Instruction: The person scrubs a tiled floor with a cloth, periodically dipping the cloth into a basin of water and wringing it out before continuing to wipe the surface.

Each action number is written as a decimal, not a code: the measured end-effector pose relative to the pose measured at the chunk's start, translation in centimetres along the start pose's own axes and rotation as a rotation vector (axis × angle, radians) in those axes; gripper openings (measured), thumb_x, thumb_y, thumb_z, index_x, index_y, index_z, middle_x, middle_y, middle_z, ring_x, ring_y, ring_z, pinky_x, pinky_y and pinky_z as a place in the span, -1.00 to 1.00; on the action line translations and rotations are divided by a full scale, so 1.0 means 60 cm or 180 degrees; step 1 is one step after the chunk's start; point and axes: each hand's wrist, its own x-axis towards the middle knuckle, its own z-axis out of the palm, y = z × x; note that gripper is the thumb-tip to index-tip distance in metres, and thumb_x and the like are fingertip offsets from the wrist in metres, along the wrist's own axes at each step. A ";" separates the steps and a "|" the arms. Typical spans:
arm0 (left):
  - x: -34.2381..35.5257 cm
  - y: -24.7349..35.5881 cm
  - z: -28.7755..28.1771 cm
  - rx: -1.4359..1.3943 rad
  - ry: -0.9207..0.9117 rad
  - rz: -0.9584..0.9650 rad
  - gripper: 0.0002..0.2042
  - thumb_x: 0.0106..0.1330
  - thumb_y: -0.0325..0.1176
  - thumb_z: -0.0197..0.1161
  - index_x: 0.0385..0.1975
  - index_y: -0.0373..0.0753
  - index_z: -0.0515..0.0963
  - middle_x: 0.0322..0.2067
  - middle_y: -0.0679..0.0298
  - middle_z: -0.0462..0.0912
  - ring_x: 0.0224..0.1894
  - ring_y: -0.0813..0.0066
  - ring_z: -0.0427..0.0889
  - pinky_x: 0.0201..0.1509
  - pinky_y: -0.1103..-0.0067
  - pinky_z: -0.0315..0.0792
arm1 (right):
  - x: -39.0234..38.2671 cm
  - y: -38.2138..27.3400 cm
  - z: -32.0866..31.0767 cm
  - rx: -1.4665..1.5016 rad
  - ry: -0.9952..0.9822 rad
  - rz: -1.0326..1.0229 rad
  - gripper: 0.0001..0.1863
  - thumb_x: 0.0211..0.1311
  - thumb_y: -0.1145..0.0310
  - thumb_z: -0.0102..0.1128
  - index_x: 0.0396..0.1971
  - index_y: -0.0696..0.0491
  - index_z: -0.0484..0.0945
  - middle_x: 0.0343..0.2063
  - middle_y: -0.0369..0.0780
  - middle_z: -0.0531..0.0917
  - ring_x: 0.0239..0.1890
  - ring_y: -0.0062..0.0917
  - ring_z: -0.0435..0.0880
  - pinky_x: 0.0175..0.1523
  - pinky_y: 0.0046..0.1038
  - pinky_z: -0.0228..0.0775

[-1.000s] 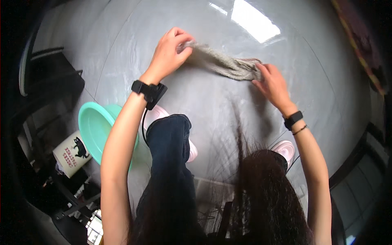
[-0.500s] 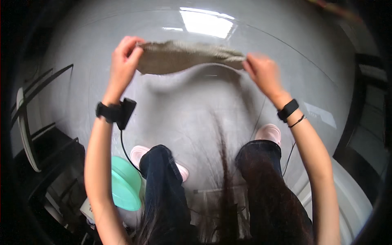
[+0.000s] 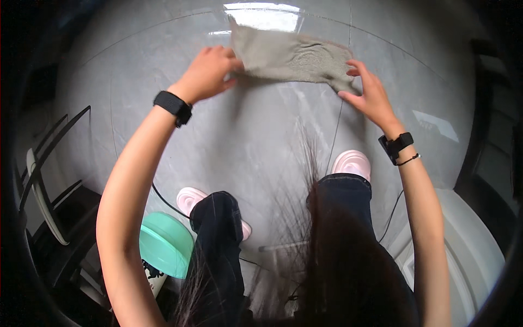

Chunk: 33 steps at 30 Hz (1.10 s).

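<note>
A grey-beige cloth (image 3: 283, 57) is spread out at the top of the view over the grey tiled floor (image 3: 261, 125), rumpled toward its right end and blurred at the left. My left hand (image 3: 210, 73) is open beside the cloth's lower left, its fingertips at the edge and its thumb apart. At the right end, my right hand (image 3: 370, 92) is open, fingers spread and curved over the corner. Both wrists wear black bands.
My pink shoes (image 3: 351, 163) and dark trousers are below. A mint basin (image 3: 166, 250) sits at lower left beside a printed container (image 3: 153, 280), with dark furniture (image 3: 54, 229) along the left. A pale fixture (image 3: 463, 250) is at lower right; black cables run near my feet.
The cloth, earlier held up between both hands, has moved forward and lies flatter. Both hands have loosened their fingers from it; the left has also shifted right since half a second ago.
</note>
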 end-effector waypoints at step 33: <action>-0.181 0.156 0.196 -0.1081 -0.1180 0.0832 -0.50 0.34 -0.05 0.07 0.26 -0.03 0.35 0.40 0.15 0.11 0.47 0.29 -0.01 0.49 0.17 -0.16 | -0.121 -0.054 0.192 -0.0408 -0.2348 -0.2592 -0.41 0.25 0.23 0.03 0.31 -0.10 0.27 0.37 -0.24 0.21 0.45 -0.47 0.06 0.50 -0.20 -0.19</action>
